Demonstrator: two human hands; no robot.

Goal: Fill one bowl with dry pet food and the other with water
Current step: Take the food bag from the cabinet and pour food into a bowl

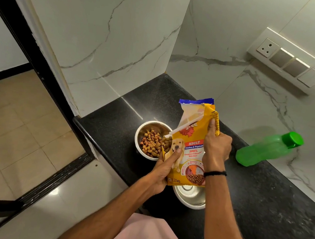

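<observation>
Both the left hand and right hand clamp a tilted yellow pet-food bag, pouring kibble into the round steel bowl beyond the left fingers; uncapping the green plastic bottle likely follows.

A black speckled stone desk ran into a corner of glossy white wall panels with grey veins. A white switch plate with one socket sat on the right wall. Beige floor tiles lay beyond a black door frame.
</observation>
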